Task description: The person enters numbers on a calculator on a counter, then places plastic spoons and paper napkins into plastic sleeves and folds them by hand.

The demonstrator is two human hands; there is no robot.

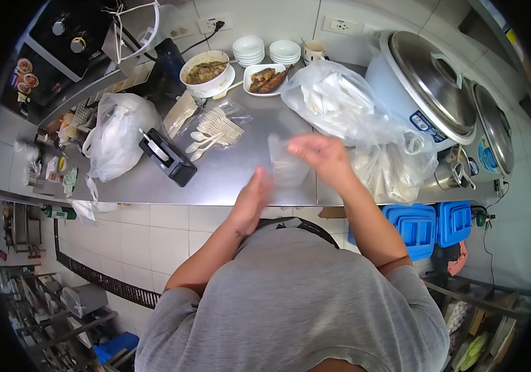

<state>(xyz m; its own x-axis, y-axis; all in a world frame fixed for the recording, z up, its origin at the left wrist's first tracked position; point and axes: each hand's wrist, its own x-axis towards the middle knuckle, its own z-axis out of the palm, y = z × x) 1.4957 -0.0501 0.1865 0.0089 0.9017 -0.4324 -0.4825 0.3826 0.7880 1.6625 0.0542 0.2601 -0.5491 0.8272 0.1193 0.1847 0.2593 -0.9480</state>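
My right hand (322, 160) is closed, its thumb and fingers pinching the top edge of a small clear plastic bag (288, 168) above the steel counter. Motion blurs both the bag and the fingertips. Just left of the bag, my left hand (255, 193) is held up with its fingers stretched out and smeared at the tips; no held thing shows in it. Beyond the hands, several pale disposable spoons and forks (219, 131) lie on a clear wrapper. A black tape dispenser (167, 158) stands left of them.
White plastic bags (123, 133) sit at the left, and more filled bags (340, 93) at the right. Behind are a bowl of food (206, 71), a dish of fried fish (266, 80) and stacked white bowls (248, 49). Large lidded containers (426, 87) stand at the far right.
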